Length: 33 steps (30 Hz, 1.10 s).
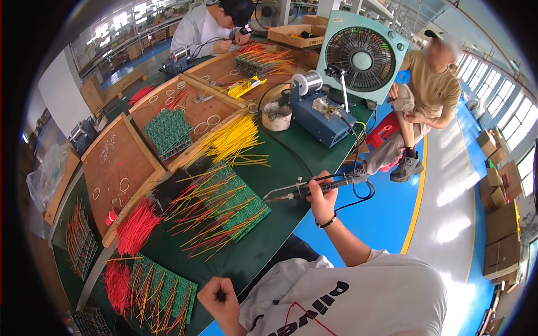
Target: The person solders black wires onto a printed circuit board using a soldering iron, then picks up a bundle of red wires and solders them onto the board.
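Note:
My right hand [323, 203] is wrapped round a black soldering iron [301, 192] with a thin metal guide tube beside its tip. The tip points left, near the right edge of a green circuit board panel [245, 203]; I cannot tell whether it touches. Red and yellow wires stick out from that panel toward the left. My left hand [217, 299] is a closed fist by the table's near edge, its contents hidden. Close to it lies a second green board panel [182, 295] with red and yellow wires. Bundles of red wires [136, 227] and yellow wires [238, 137] lie farther off.
A blue soldering station [319, 120] with a solder spool [307, 82] stands at the back right, beside a round pot [276, 116] and a fan [363, 57]. Wooden trays [112, 168] hold stacked boards [168, 131]. Two people sit beyond; cables cross the green table.

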{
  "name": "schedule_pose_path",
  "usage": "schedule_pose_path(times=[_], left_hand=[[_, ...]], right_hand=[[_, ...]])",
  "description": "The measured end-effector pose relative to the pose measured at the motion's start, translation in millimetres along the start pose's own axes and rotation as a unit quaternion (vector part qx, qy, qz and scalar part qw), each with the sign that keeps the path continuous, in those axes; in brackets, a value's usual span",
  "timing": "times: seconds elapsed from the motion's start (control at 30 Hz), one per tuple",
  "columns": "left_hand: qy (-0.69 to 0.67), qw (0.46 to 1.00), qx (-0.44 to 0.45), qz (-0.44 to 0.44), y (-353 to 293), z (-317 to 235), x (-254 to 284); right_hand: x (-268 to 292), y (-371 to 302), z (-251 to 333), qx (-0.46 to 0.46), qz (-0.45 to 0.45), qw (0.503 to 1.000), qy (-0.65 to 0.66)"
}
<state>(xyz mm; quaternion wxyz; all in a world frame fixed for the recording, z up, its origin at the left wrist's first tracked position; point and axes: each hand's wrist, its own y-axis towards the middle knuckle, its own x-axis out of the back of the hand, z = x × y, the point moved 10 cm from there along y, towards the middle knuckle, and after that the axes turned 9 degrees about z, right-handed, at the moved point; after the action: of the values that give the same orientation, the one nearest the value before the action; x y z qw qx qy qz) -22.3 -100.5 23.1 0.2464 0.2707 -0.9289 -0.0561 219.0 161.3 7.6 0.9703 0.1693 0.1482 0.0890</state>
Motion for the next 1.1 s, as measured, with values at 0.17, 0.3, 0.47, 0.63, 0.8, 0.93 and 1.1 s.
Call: schedule_pose_path(times=[0.17, 0.3, 0.47, 0.63, 0.8, 0.93, 1.1], left_hand=[[-0.302, 0.939, -0.061, -0.156, 2.2, -11.8, 35.5], [-0.105, 0.983, 0.07, -0.135, 17.9, 6.0, 28.2], [-0.262, 0.945, -0.023, -0.194, 5.9, -7.1, 46.7], [-0.338, 0.919, 0.074, -0.189, 9.6, 19.7, 46.5], [-0.3, 0.95, 0.007, -0.084, 21.0, -17.4, 55.4], [-0.255, 0.963, 0.042, -0.069, 28.0, -29.5, 60.4], [-0.187, 0.979, 0.021, -0.08, 40.1, -27.0, 58.2]], right_hand=[[16.0, -1.8, -10.7, 0.011, -0.053, 0.999, -0.006], [30.8, 2.1, -4.1, 0.032, -0.102, 0.994, -0.025], [32.6, 7.5, -8.0, 0.066, -0.116, 0.991, 0.024], [52.8, 12.5, -29.8, 0.056, -0.041, 0.991, 0.115], [27.3, -20.8, 14.9, 0.411, -0.007, 0.735, -0.539], [6.3, -32.2, 33.8, 0.502, 0.015, 0.669, -0.548], [112.0, 19.6, -38.0, 0.114, -0.026, 0.992, -0.056]])
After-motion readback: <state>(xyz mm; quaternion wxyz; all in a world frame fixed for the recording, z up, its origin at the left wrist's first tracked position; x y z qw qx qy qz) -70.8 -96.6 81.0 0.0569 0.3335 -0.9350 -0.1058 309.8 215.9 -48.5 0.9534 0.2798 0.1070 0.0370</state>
